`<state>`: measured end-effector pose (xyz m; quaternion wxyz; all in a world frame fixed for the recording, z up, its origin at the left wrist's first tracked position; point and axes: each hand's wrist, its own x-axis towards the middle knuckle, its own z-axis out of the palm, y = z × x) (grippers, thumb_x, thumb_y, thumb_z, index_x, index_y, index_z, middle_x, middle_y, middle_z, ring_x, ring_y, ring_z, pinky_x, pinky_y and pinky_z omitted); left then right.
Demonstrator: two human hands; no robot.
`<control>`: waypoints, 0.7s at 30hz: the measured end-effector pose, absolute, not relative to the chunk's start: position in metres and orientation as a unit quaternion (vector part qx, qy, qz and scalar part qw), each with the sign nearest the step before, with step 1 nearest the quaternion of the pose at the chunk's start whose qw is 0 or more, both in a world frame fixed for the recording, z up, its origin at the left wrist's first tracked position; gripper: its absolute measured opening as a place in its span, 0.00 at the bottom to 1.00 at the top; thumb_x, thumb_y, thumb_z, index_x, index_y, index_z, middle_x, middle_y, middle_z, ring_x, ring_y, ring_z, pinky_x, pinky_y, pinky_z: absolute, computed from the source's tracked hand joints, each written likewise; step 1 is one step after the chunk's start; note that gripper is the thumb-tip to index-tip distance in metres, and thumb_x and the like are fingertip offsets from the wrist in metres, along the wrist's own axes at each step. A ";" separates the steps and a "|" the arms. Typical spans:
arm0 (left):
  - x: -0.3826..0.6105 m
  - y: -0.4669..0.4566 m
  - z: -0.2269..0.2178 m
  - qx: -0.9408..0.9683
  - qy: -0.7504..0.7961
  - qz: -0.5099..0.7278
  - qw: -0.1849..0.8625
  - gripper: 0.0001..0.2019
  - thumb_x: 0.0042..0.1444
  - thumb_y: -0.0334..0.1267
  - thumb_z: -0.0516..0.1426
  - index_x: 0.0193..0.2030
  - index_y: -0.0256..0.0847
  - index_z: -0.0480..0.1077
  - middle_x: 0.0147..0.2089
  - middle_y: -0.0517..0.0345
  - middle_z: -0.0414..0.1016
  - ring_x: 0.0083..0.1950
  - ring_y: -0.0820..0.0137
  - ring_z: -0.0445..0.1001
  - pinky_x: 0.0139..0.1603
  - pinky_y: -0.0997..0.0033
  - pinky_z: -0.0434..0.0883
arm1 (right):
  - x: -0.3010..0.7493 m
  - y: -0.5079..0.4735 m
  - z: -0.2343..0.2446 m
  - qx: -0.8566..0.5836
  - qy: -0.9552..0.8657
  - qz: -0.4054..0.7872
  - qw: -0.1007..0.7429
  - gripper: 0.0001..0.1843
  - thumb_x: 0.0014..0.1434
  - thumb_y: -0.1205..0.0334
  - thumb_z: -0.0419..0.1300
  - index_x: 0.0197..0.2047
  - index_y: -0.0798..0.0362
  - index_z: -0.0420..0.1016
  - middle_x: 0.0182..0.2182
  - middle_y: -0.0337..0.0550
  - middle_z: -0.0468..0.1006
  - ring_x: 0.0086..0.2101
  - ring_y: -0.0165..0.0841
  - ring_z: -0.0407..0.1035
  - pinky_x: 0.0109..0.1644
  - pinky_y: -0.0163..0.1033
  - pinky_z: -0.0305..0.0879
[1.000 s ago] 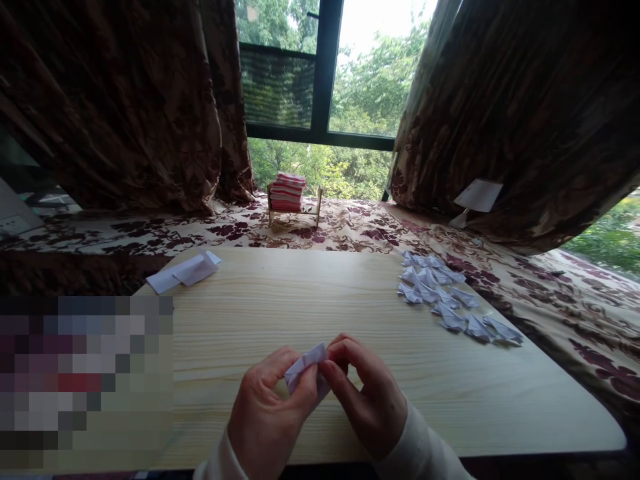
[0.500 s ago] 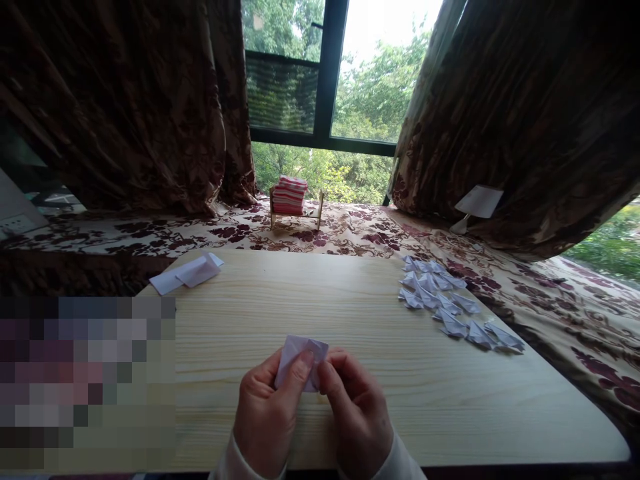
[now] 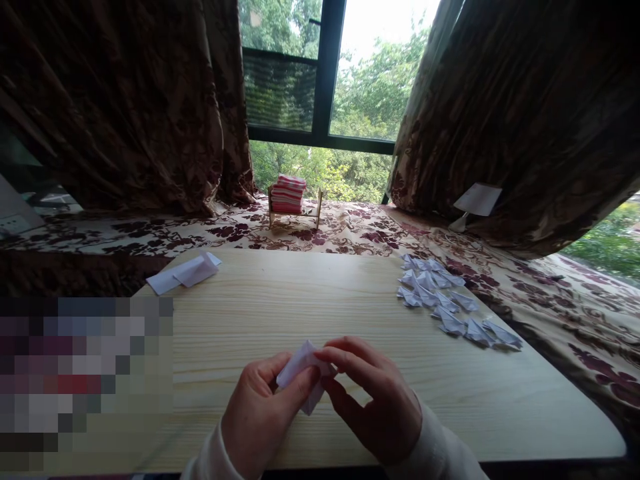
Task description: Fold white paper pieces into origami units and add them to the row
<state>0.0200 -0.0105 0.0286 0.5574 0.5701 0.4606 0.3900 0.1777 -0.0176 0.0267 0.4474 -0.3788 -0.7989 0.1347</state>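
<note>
A small folded piece of white paper [image 3: 300,366] is held up over the near middle of the table. My left hand [image 3: 270,407] pinches it from the left, thumb lying across its face. At its right edge, my right hand [image 3: 373,397] has the thumb and forefinger against the paper, with the fingers curved. Part of the paper is covered by the fingers. Several folded white paper pieces [image 3: 425,280] lie in a group on the right side of the table.
The pale wooden table [image 3: 240,300] carries white paper strips [image 3: 185,272] at its far left. Behind it, on floral cloth, stand a small rack [image 3: 319,213] with a stack of red-and-white striped cloths [image 3: 287,195] and a white lamp [image 3: 477,199]. A blurred patch covers the lower left.
The paper has been turned and tilted, with its corner now pointing up. My right hand has shifted right and its fingers have opened wider around the paper's edge.
</note>
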 end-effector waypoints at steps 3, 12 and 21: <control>0.018 -0.010 0.027 0.552 0.458 0.398 0.572 0.14 0.51 0.43 0.56 0.35 0.34 0.76 0.27 0.56 0.75 0.30 0.68 0.69 0.31 0.74 0.63 | 0.179 -0.017 0.025 -0.377 -0.802 0.133 0.444 0.17 0.53 0.74 0.54 0.46 0.53 0.70 0.35 0.46 0.74 0.34 0.33 0.68 0.36 0.39 0.69; 0.017 -0.006 0.025 0.525 0.440 0.406 0.605 0.12 0.51 0.42 0.56 0.27 0.33 0.74 0.24 0.58 0.70 0.28 0.72 0.64 0.29 0.74 0.61 | 0.183 -0.016 0.033 -0.332 -0.844 0.060 0.417 0.18 0.55 0.77 0.51 0.46 0.51 0.69 0.34 0.46 0.75 0.32 0.33 0.68 0.33 0.37 0.68; 0.018 -0.005 0.024 0.529 0.424 0.383 0.627 0.14 0.50 0.45 0.56 0.26 0.34 0.70 0.23 0.59 0.65 0.28 0.73 0.60 0.29 0.73 0.58 | 0.184 -0.013 0.035 -0.319 -0.859 -0.002 0.399 0.13 0.57 0.75 0.51 0.43 0.54 0.70 0.29 0.45 0.75 0.27 0.31 0.65 0.28 0.34 0.64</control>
